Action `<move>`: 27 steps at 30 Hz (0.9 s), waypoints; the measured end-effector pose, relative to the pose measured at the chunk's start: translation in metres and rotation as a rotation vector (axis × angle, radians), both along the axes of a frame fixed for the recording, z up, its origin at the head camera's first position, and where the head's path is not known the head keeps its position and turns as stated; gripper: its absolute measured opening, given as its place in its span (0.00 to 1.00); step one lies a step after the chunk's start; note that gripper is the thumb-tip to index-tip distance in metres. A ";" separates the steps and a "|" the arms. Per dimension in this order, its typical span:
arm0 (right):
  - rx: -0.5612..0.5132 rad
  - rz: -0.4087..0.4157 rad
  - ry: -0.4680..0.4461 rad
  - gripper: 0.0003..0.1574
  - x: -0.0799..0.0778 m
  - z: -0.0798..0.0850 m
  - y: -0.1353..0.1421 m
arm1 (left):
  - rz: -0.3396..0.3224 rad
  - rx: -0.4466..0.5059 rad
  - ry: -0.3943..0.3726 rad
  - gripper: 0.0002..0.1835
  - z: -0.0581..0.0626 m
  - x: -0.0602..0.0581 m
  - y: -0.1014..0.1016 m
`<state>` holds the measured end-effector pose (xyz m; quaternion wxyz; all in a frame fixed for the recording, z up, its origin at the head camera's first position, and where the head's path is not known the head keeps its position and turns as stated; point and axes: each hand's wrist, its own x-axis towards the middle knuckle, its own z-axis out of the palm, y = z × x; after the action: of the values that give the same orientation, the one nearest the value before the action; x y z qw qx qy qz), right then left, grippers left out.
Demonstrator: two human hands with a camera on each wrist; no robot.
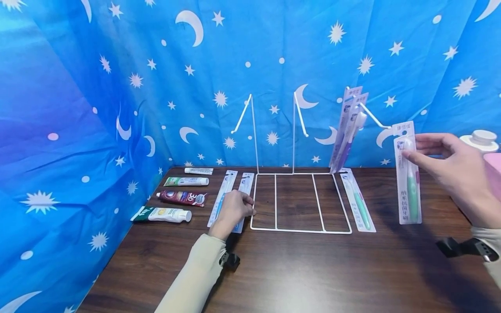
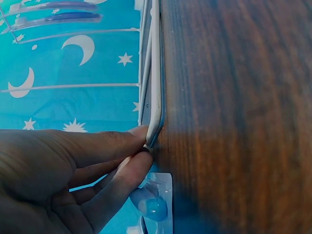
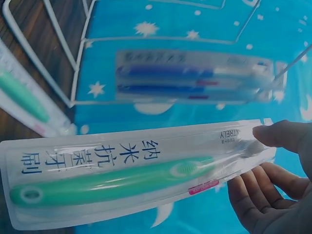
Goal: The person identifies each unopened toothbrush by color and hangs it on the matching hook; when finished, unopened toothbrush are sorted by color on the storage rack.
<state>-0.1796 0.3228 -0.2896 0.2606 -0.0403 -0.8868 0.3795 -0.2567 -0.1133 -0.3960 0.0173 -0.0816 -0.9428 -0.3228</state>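
My right hand (image 1: 455,161) holds a packaged green toothbrush (image 1: 409,182) upright by the upper part of its pack, thumb in front and fingers behind. The top of this pack is right at the tip of the right hook (image 1: 375,116) of a white wire rack (image 1: 301,231). Two packs with purple toothbrushes (image 1: 346,130) hang farther back on that hook. With thumb and finger, my left hand (image 2: 112,161) pinches the rack's base wire at its left side. In the head view, the left hand (image 1: 234,211) partly covers two packaged blue toothbrushes (image 1: 228,184).
Another packaged green toothbrush (image 1: 359,202) lies right of the rack base. Several toothpaste tubes (image 1: 183,198) lie in a column at the left. The rack's left hook (image 1: 242,114) and middle hook (image 1: 300,115) are bare. A white-lidded container (image 1: 481,140) stands at the far right.
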 end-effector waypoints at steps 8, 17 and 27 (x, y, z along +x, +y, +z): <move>-0.022 0.019 0.093 0.37 0.021 0.022 -0.024 | -0.010 -0.011 0.024 0.08 0.001 0.000 -0.001; -0.098 0.089 0.264 0.33 0.044 0.044 -0.056 | -0.012 -0.004 0.027 0.08 -0.001 -0.001 -0.001; -0.079 0.189 0.325 0.34 0.068 0.051 -0.086 | -0.004 -0.011 0.019 0.07 -0.001 -0.001 -0.001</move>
<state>-0.1117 0.2363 -0.2386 0.3619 0.0945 -0.8173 0.4384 -0.2577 -0.1140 -0.3973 0.0253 -0.0867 -0.9442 -0.3167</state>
